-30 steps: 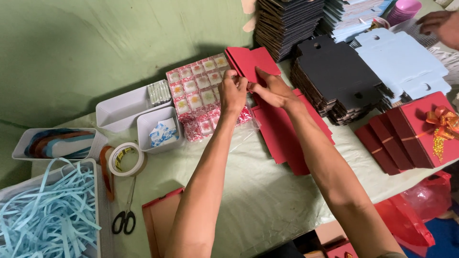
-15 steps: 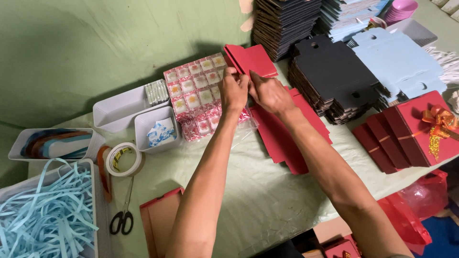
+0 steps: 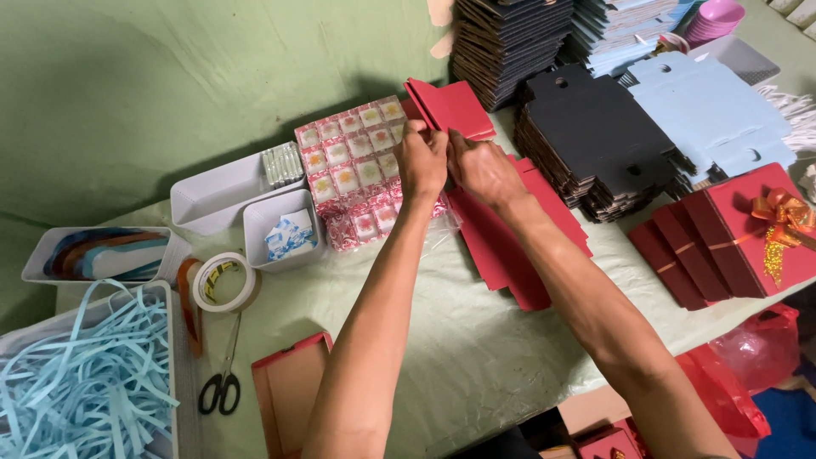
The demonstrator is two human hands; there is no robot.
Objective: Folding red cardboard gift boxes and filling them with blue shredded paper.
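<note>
At upper centre of the frame, the left hand [image 3: 422, 160] and right hand [image 3: 483, 170] both pinch the edge of a red card [image 3: 455, 109] on the table [image 3: 476, 340], which looks light, stiff and creasable, best held by its edges.

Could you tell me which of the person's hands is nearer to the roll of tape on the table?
Left. The left hand works up and right of the tape roll, well apart; the right hand is beside it, farther still.

Gift-packing workshop, flat box stacks [image 3: 595, 140], ribbon tray [image 3: 102, 253]
</note>
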